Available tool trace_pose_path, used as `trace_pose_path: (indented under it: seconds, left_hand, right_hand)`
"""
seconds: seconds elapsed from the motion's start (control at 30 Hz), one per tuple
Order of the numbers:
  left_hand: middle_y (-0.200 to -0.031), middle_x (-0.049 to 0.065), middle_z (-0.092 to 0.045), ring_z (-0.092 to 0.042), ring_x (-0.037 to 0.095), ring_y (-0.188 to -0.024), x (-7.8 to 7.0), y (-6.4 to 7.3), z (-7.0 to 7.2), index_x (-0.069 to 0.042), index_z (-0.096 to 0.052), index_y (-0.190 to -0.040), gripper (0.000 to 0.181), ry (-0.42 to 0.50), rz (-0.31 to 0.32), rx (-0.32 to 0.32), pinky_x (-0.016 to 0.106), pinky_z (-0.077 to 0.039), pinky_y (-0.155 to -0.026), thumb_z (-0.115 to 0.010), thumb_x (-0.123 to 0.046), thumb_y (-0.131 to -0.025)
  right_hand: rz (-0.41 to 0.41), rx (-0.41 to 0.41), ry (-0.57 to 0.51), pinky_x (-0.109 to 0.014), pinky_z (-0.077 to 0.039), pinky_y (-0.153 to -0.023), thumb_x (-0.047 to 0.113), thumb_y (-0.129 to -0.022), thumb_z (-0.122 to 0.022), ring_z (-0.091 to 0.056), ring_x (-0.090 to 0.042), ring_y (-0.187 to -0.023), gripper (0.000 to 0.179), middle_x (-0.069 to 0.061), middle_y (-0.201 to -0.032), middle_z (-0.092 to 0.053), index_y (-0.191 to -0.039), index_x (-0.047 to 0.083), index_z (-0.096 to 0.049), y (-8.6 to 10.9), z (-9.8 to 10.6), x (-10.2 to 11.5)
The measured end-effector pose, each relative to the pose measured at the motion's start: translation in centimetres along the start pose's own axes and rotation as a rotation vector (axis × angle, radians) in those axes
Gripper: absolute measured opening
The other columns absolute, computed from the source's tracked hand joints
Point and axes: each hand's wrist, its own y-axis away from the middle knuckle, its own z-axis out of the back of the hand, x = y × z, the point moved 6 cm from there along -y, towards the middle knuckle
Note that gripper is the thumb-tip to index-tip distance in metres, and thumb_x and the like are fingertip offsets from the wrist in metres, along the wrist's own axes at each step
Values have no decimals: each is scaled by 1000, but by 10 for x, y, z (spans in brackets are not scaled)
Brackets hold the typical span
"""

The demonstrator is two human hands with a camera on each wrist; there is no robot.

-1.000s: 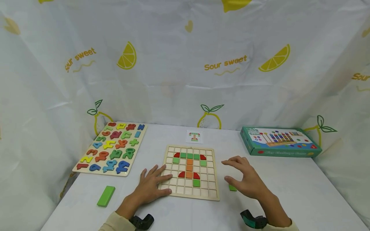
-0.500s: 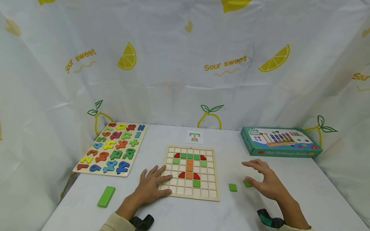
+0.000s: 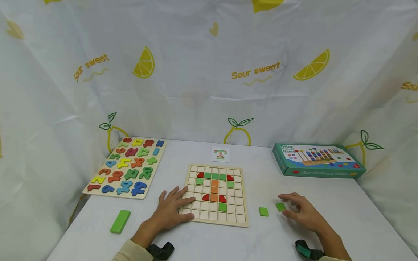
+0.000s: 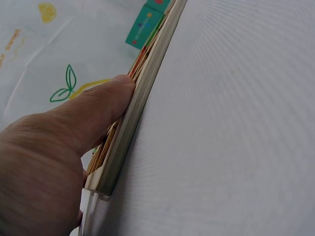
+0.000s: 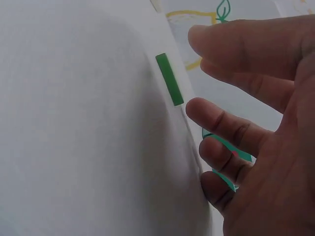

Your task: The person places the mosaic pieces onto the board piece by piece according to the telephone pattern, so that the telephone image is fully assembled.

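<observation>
With fingers spread, my left hand (image 3: 170, 211) rests on the left edge of a wooden grid board (image 3: 240, 210); in the left wrist view its thumb (image 4: 106, 101) lies along the board's rim. Green, orange and red tiles form a figure on the grid, with a single green square (image 3: 222, 207) low on it. My right hand (image 3: 303, 214) is over the table at the right, its thumb and forefinger apart around a small green square tile (image 3: 280, 207). The right wrist view shows that tile edge-on (image 5: 169, 79) just beyond the fingertips. A second green square tile (image 3: 263, 211) lies nearer the board.
A printed pattern card (image 3: 220, 154) lies behind the grid board. To the left are a letter-and-number puzzle board (image 3: 147, 183) and a long green block (image 3: 120, 221). A green game box (image 3: 320, 173) stands at the back right, before a white lemon-print curtain (image 3: 196, 87).
My right hand has moved right, away from the near tile, then lowered toward the farther green tile, uncovering both. My left hand has stayed on the board.
</observation>
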Motion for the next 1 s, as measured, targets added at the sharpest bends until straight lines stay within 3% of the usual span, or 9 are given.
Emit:
trace_pose_path:
  seconds: [0.23, 0.6, 0.77, 1.0]
  left_hand:
    - [-151, 3, -37, -20, 35, -141, -1, 0, 0, -27, -65, -128, 60, -4, 6, -1, 65, -1, -105, -68, -61, -79]
    - [-151, 3, -38, -21, 36, -141, -1, 0, 1, -26, -66, -128, 59, -4, 13, -3, 66, -2, -105, -69, -59, -79]
    - [-151, 3, -38, -21, 36, -141, -1, 0, 0, -27, -65, -128, 59, -2, 6, -3, 66, -2, -105, -69, -59, -79]
    - [-151, 3, -38, -21, 37, -141, -1, 0, 1, -26, -66, -128, 60, -6, 8, -8, 66, -3, -105, -69, -60, -79]
  right_hand:
    - [-11, -1, 15, -55, -43, -87, 11, -80, -77, -49, -33, -108, 42, -8, -117, -59, -121, 10, -66, 0, -5, -6]
    - [12, 9, 49, -59, -40, -90, 2, -80, -75, -46, -34, -106, 26, -8, -110, -56, -103, 12, -71, -4, -10, -6]
    - [12, -9, 68, -51, -44, -85, 2, -80, -75, -51, -30, -102, 26, -2, -105, -59, -103, 11, -69, -3, -7, -1]
    - [87, -63, 57, -41, -46, -76, 2, -81, -75, -52, -21, -90, 28, 6, -99, -62, -107, 9, -69, -3, 4, 21]
